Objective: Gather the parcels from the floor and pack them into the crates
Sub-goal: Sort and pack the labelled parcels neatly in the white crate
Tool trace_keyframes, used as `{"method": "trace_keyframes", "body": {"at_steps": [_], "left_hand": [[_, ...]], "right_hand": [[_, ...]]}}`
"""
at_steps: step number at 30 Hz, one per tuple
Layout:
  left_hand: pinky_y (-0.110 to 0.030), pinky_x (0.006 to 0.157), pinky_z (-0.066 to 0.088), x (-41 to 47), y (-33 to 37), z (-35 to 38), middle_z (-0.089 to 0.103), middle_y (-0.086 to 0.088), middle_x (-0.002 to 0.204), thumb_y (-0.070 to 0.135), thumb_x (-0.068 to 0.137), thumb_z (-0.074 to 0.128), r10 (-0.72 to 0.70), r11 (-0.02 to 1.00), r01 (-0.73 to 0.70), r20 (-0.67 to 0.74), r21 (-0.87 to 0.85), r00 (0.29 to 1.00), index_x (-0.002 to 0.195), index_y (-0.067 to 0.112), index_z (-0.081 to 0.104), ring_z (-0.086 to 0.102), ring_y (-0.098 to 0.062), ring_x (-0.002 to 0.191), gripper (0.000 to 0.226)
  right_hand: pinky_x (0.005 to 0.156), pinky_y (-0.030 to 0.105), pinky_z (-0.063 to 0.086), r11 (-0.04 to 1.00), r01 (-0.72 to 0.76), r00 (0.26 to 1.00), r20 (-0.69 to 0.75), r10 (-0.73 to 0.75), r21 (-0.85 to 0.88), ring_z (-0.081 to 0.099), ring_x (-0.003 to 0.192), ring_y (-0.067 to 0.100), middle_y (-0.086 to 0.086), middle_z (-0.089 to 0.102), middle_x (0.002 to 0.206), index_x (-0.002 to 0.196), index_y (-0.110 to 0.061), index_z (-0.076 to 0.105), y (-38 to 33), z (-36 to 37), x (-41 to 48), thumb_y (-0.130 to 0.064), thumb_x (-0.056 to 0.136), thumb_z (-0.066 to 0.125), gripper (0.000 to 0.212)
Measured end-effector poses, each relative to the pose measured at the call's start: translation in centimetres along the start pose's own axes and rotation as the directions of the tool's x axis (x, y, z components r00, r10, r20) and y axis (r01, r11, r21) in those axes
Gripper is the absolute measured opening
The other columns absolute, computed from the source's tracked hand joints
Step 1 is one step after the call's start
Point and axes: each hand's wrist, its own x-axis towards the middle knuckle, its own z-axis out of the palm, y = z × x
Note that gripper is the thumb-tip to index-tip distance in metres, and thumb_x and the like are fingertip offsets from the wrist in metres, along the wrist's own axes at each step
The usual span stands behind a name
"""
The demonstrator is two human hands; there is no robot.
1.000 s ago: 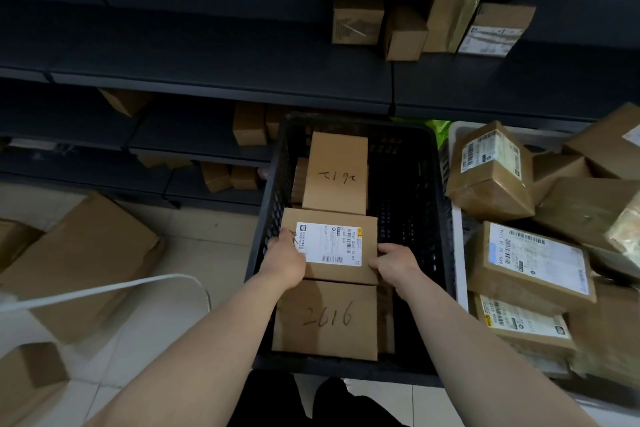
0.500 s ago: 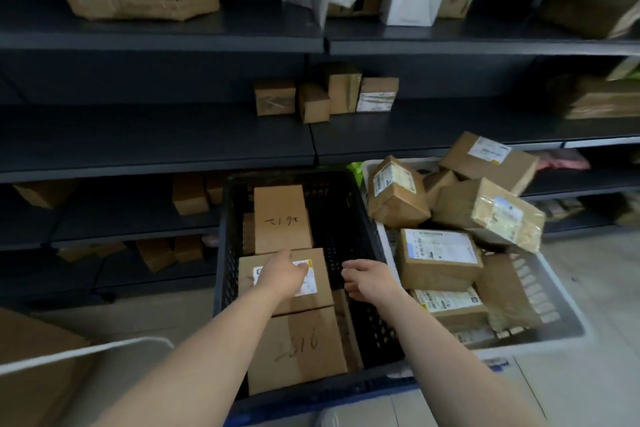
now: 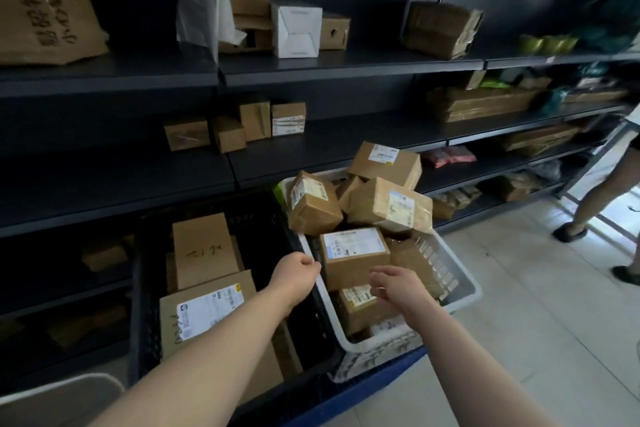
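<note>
A black crate (image 3: 266,218) stands at lower centre with flat cardboard parcels laid inside, one bearing a white label (image 3: 207,315) and one with handwriting (image 3: 204,250). Beside it on the right a white crate (image 3: 460,291) is heaped with brown labelled parcels (image 3: 353,256). My left hand (image 3: 296,272) hovers over the black crate's right wall, fingers loosely curled, holding nothing. My right hand (image 3: 398,284) floats over the white crate's near parcels, fingers spread, holding nothing.
Dark metal shelving (image 3: 311,62) runs behind both crates, holding small cartons, a white box (image 3: 296,31) and wrapped bundles. A person's legs (image 3: 595,198) stand on the tiled floor at far right. A pale curved rim (image 3: 62,388) sits at lower left.
Both hands have let go of the labelled parcel in the black crate and moved right toward the white crate. My view has lifted and swung to the right.
</note>
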Motion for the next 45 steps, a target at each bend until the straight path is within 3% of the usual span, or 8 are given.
{"method": "trace_keyframes", "body": {"at_steps": [5, 9, 13, 16, 22, 28, 34, 45], "left_hand": [[-0.028, 0.082, 0.040, 3.4, 4.6, 3.6, 0.055, 0.002, 0.100, 0.027, 0.099, 0.052, 0.024, 0.994, -0.027, -0.028, -0.106, 0.999, 0.097, 0.026, 0.055, 0.052, -0.015, 0.092, 0.004], [-0.025, 0.077, 0.041, 6.4, 8.3, 6.8, 0.053, -0.002, 0.131, 0.026, 0.100, 0.051, 0.003, 0.982, -0.015, -0.065, -0.186, 0.998, 0.145, 0.013, 0.042, 0.053, -0.011, 0.094, 0.048], [-0.030, 0.101, 0.039, 9.2, 11.3, 9.6, 0.041, 0.000, 0.149, 0.027, 0.101, 0.046, -0.003, 0.988, -0.013, -0.104, -0.151, 0.995, 0.150, 0.013, 0.032, 0.044, -0.022, 0.133, 0.053], [-0.040, 0.109, 0.038, 11.2, 12.1, 11.2, 0.043, -0.002, 0.150, 0.030, 0.100, 0.046, -0.048, 0.988, 0.026, -0.139, -0.154, 0.989, 0.152, 0.019, 0.031, 0.044, -0.023, 0.134, 0.055], [-0.027, 0.086, 0.037, 12.8, 12.7, 13.1, 0.046, -0.006, 0.146, 0.025, 0.103, 0.043, -0.087, 0.995, 0.072, -0.225, -0.074, 0.971, 0.147, 0.012, 0.039, 0.047, -0.024, 0.129, 0.046], [-0.028, 0.085, 0.042, 12.9, 13.0, 13.1, 0.053, -0.005, 0.138, 0.024, 0.100, 0.048, -0.078, 0.996, 0.060, -0.374, -0.061, 0.924, 0.142, 0.013, 0.045, 0.053, -0.022, 0.117, 0.043], [-0.030, 0.073, 0.047, 13.2, 14.0, 13.0, 0.060, -0.005, 0.122, 0.028, 0.097, 0.050, -0.016, 0.998, 0.045, -0.522, 0.043, 0.853, 0.128, 0.014, 0.055, 0.059, -0.019, 0.096, 0.035], [-0.020, 0.062, 0.040, 12.2, 14.3, 11.7, 0.061, 0.002, 0.102, 0.031, 0.094, 0.050, 0.100, 0.990, -0.142, -0.706, -0.001, 0.701, 0.093, 0.021, 0.064, 0.057, -0.010, 0.086, 0.017]], "right_hand": [[0.068, 0.031, 0.047, 0.993, 0.105, 0.980, -0.165, -0.111, -0.047, 0.057, 0.074, 0.019, 0.005, 0.066, 0.087, 0.122, -0.011, 0.067, -2.8, -6.7, 4.3, -0.018, 0.094, 0.061, 0.029], [0.079, 0.033, 0.047, 0.978, 0.164, 0.956, -0.225, -0.189, -0.126, 0.060, 0.090, 0.022, 0.009, 0.063, 0.115, 0.136, -0.008, 0.056, -5.7, -11.3, 7.3, -0.016, 0.096, 0.058, 0.041], [0.102, 0.041, 0.044, 0.980, 0.141, 0.971, -0.170, -0.165, -0.143, 0.052, 0.126, 0.034, 0.018, 0.052, 0.141, 0.142, 0.002, 0.044, -7.2, -14.0, 11.1, -0.013, 0.097, 0.056, 0.049], [0.106, 0.035, 0.037, 0.989, 0.104, 0.990, -0.088, -0.113, -0.101, 0.039, 0.140, 0.030, 0.012, 0.033, 0.157, 0.154, -0.003, 0.025, -7.3, -14.8, 13.7, -0.019, 0.096, 0.060, 0.070], [0.060, 0.025, 0.050, 0.998, 0.059, 0.997, 0.052, -0.057, -0.032, 0.062, 0.074, 0.017, 0.008, 0.066, 0.086, 0.104, 0.002, 0.065, -6.5, -15.0, 16.9, -0.006, 0.093, 0.060, 0.015], [0.043, 0.017, 0.038, 0.993, 0.082, 0.994, 0.072, -0.077, -0.083, 0.047, 0.052, 0.012, 0.002, 0.054, 0.064, 0.076, -0.007, 0.054, -6.6, -15.4, 17.6, -0.004, 0.087, 0.057, 0.011], [0.046, 0.022, 0.043, 0.995, 0.083, 0.995, 0.066, -0.080, -0.046, 0.055, 0.058, 0.014, 0.006, 0.062, 0.074, 0.104, -0.005, 0.061, -7.0, -15.1, 17.6, -0.010, 0.091, 0.059, 0.014], [0.059, 0.034, 0.036, 0.988, 0.145, 0.989, -0.045, -0.142, 0.060, 0.042, 0.064, 0.021, 0.009, 0.050, 0.068, 0.075, -0.011, 0.057, -8.1, -14.6, 16.5, -0.017, 0.087, 0.057, 0.013]]}}
